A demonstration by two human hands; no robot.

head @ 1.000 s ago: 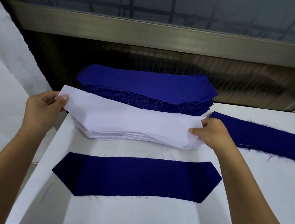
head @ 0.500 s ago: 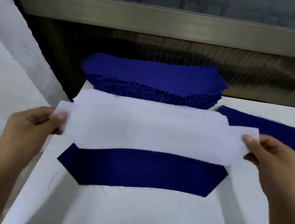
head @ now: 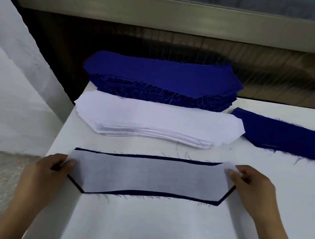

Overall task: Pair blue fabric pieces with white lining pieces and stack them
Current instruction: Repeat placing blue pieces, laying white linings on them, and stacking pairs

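A thin white lining piece (head: 152,176) lies flat over a single blue fabric piece (head: 147,193), whose dark edges show along the top, bottom and slanted corners. My left hand (head: 45,174) pinches the lining's left end and my right hand (head: 251,187) pinches its right end. Behind them a stack of white lining pieces (head: 158,122) rests on the table. Further back sits a thick stack of blue fabric pieces (head: 161,78).
The white table (head: 144,224) ends at a left edge near my left wrist, with grey floor beyond. A low pile of blue pieces (head: 287,136) lies at the right. A dark wall and a metal ledge run behind the stacks.
Both hands lifted one lining piece off the white stack, carried it toward me and lowered it onto the single blue piece, which it now nearly covers.
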